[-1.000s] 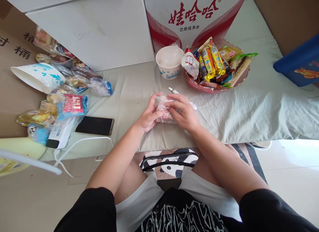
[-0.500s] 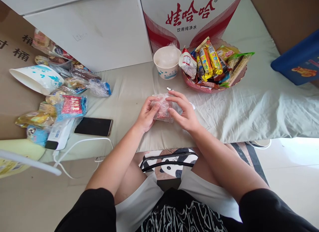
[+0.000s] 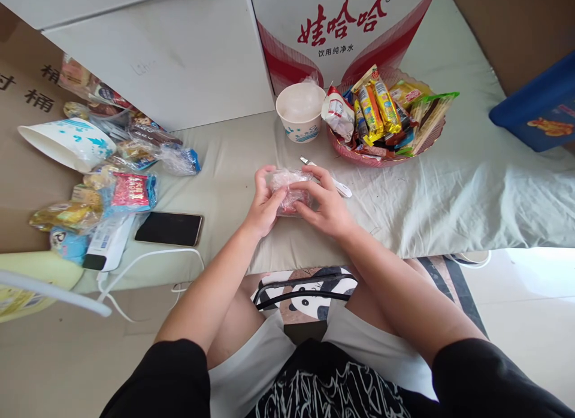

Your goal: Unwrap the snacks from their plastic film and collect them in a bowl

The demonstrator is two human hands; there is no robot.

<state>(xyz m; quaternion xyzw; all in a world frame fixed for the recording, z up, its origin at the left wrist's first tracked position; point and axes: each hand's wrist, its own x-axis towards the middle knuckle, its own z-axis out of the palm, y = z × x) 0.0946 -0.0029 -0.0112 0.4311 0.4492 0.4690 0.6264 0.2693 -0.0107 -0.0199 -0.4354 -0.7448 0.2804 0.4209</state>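
Note:
Between my hands is a small packet [image 3: 293,207] in crinkled clear plastic, with pink and red showing through. My left hand [image 3: 263,205] grips its left side, thumb across the top. The fingers of my right hand [image 3: 326,205] curl over the right part, the thumb at its near edge and a forefinger across the wrap. Just beyond my right hand, a slim white tool with a metal tip [image 3: 339,187] lies on the cloth; my fingers partly cover it. Past it stands a paper tub [image 3: 302,130] with clear plastic inside.
A pink basket [image 3: 377,160] of wrapped snacks sits right of the tub, before a white-and-red carton [image 3: 332,70]. Leftward are a phone [image 3: 169,229], a power bank [image 3: 108,244] with a cable, snack packets [image 3: 130,190] and a tipped paper tub [image 3: 67,144]. A blue box [image 3: 534,112] stands far right.
My right hand has moved slightly left and closed onto the packet, uncovering more of the white tool. My left hand still holds the packet, its forefinger shifted to the far edge.

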